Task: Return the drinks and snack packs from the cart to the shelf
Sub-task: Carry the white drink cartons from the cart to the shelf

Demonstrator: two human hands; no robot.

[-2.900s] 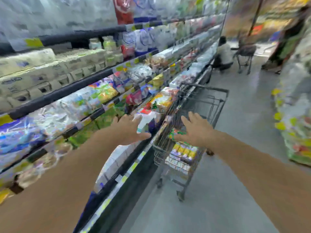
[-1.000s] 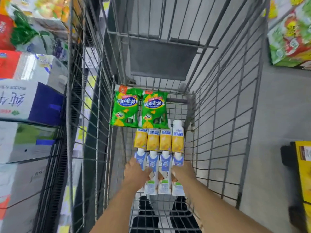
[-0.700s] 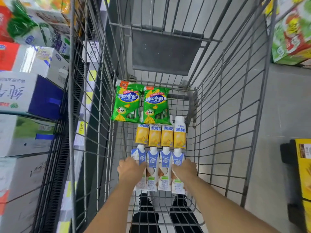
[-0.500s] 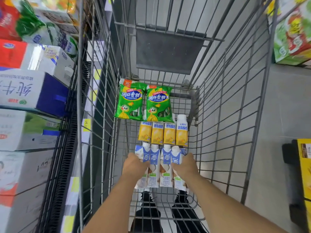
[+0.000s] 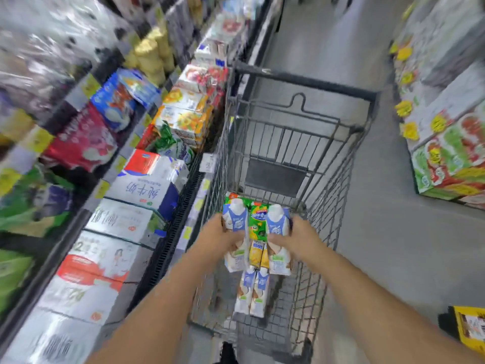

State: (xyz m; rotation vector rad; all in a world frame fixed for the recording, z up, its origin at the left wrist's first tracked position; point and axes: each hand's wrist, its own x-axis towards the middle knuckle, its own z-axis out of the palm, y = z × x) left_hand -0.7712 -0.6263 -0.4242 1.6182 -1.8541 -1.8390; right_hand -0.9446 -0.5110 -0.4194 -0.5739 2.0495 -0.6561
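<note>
My left hand (image 5: pixel 219 239) is shut on a blue-and-white drink carton (image 5: pixel 236 219), held upright above the wire cart (image 5: pixel 338 185). Beside it, my right hand (image 5: pixel 298 239) grips a second blue-and-white drink carton (image 5: pixel 278 222). Two more such cartons (image 5: pixel 253 292) lie on the cart floor below. Between my hands I see yellow drink cartons (image 5: pixel 258 254) and a green snack pack (image 5: pixel 257 222) lower in the cart. The shelf (image 5: pixel 147 185) runs along the left, stacked with boxed goods.
White milk cases (image 5: pixel 115 222) fill the lower shelf rows next to the cart. Across the grey aisle floor (image 5: pixel 393 245), boxed goods (image 5: pixel 451 158) stand at the right. A yellow box (image 5: pixel 469 329) sits at the lower right. The view is motion-blurred.
Both hands have each lifted one blue-and-white carton up out of the row on the cart floor. My view has swung up from the cart's inside toward the shelf and aisle.
</note>
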